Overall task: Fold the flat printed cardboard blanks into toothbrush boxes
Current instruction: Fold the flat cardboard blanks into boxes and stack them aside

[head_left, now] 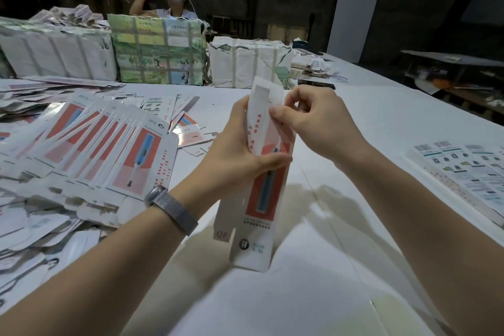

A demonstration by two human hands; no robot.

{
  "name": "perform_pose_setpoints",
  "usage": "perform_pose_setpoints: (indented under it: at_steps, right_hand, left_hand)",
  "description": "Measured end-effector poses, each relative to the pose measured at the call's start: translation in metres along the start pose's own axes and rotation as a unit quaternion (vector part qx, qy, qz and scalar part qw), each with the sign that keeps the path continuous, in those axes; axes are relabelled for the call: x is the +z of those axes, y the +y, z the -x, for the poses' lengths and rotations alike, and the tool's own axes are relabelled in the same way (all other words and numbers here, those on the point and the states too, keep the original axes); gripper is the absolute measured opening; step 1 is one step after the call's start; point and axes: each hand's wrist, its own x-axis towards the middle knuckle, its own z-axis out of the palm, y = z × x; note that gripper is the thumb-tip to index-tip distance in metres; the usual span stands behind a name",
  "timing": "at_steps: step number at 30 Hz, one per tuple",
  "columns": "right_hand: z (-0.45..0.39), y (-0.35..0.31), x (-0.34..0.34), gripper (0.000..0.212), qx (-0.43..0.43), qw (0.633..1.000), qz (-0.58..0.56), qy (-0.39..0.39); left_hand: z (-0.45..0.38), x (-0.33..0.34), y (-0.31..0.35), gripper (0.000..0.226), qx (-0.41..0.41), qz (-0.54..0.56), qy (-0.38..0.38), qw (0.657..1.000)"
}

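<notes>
Blank upright between both hands, bottom flap just above table. Left hand grips its middle, thumb across the front. Right hand pinches the top edge. Fanned blanks left of left hand; printed sheets right of right arm.

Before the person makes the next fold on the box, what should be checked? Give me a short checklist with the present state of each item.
1. Left hand grips the cardboard blank at its middle: ok.
2. Right hand pinches the blank's upper edge: ok.
3. Bottom end of the blank rests on the white table for support: cannot tell, it may hang just above.
4. Top flap is free, not yet tucked in: ok.
5. Side panels are squared into a tube: cannot tell, the hands hide the seam.
6. Fanned stack of flat blanks lies within left-hand reach: ok.
</notes>
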Motion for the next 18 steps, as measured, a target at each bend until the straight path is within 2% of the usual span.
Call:
perform_pose_setpoints:
  at_steps: [2, 5, 7, 10, 12, 14, 16, 17, 18]
  right_hand:
    - [-0.002, -0.003, -0.005, 0.027, 0.005, 0.999, 0.044, -0.023]
    - [-0.003, -0.006, -0.014, 0.027, 0.041, 0.997, -0.037, -0.050]
    - [-0.001, -0.009, -0.016, 0.024, 0.054, 0.992, -0.099, -0.058]
    - [0.002, -0.014, -0.013, 0.019, 0.031, 0.992, -0.114, -0.044]
    - [0.004, -0.016, -0.008, 0.019, 0.013, 0.993, -0.114, -0.028]
    - [0.006, -0.017, -0.004, 0.022, 0.016, 0.993, -0.112, -0.022]
    - [0.007, -0.017, -0.004, 0.024, 0.039, 0.991, -0.119, -0.038]
    - [0.007, -0.018, -0.005, 0.025, 0.044, 0.992, -0.107, -0.050]
    - [0.006, -0.018, -0.007, 0.026, 0.043, 0.994, -0.084, -0.063]
  left_hand:
    - [0.000, 0.001, 0.001, 0.087, 0.008, -0.033, -0.006, 0.999]
    - [0.000, 0.001, 0.006, 0.080, 0.021, -0.006, -0.017, 1.000]
    - [0.001, -0.001, 0.010, 0.072, -0.003, 0.093, -0.043, 0.995]
    - [0.004, -0.005, 0.013, 0.080, -0.073, 0.284, -0.107, 0.950]
    - [0.008, -0.006, 0.013, 0.081, -0.100, 0.337, -0.134, 0.927]
    - [0.011, -0.005, 0.016, 0.061, -0.121, 0.344, -0.153, 0.918]
    - [0.014, -0.003, 0.021, 0.030, -0.147, 0.318, -0.170, 0.921]
    - [0.014, -0.002, 0.023, 0.033, -0.162, 0.302, -0.178, 0.922]
    - [0.015, -0.001, 0.024, 0.048, -0.180, 0.287, -0.180, 0.924]
